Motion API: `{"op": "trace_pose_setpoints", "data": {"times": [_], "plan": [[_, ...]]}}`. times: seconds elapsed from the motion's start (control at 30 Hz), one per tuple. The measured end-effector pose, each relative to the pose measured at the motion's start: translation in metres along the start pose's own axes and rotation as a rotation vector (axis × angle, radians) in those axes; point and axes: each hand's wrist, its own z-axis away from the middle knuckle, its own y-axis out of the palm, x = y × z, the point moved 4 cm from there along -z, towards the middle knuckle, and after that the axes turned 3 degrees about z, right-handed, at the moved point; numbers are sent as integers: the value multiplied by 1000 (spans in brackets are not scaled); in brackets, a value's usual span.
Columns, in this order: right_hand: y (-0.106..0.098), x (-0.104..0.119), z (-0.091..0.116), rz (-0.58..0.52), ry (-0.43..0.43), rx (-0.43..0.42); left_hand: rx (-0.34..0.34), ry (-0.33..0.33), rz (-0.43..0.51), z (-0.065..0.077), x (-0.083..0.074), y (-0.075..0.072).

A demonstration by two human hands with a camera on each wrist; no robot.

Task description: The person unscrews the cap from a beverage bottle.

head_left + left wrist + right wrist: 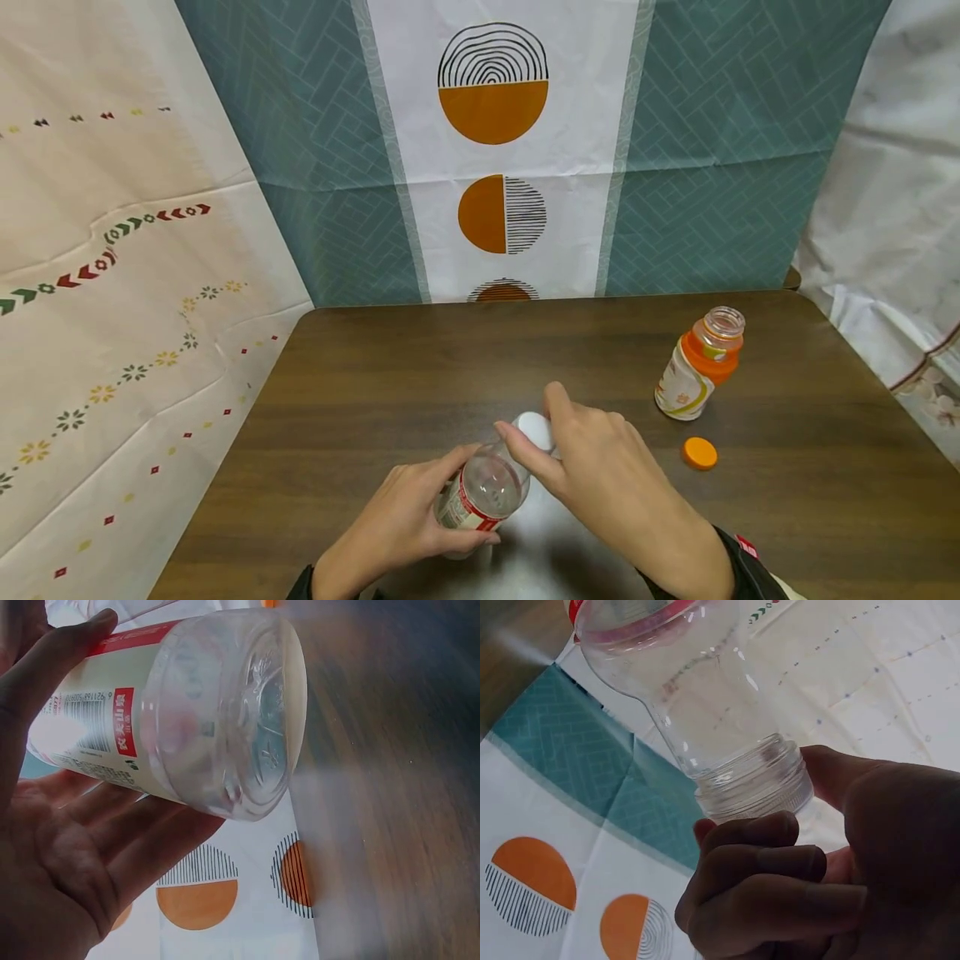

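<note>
My left hand [405,508] grips a clear plastic bottle [491,485] round its red and cream label [112,720]. The bottle is tilted, its neck pointing up and to the right in the head view. At the neck, the thumb and curled fingers of my right hand [607,467] pinch the white cap [535,428]. In the right wrist view, the ridged neck end [757,784] sits between that thumb and the fingers. The left wrist view shows the bottle's clear base, held above the tabletop.
An orange bottle [708,354] with a white label stands uncapped on the wooden table [390,375], to the right. In front of it lies an orange cap [700,452]. Patterned cloths hang behind the table and at both sides.
</note>
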Motion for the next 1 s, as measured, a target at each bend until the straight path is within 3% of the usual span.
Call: {"op": "trace_pose_setpoints", "data": {"times": [0.13, 0.37, 0.5, 0.73, 1.0], "plan": [[-2, -3, 0, -62, 5, 26, 12, -7, 32, 0, -1, 0], [-12, -5, 1, -203, -104, 50, 27, 19, 67, 2, -6, -3], [-21, -6, 1, -242, -238, 67, 36, 78, 89, 2, -10, -4], [-33, -8, 1, -256, -463, 53, 57, 125, 132, 2, -12, -5], [-32, -11, 2, -306, -510, 113, 86, 108, 160, 4, -12, -4]]}}
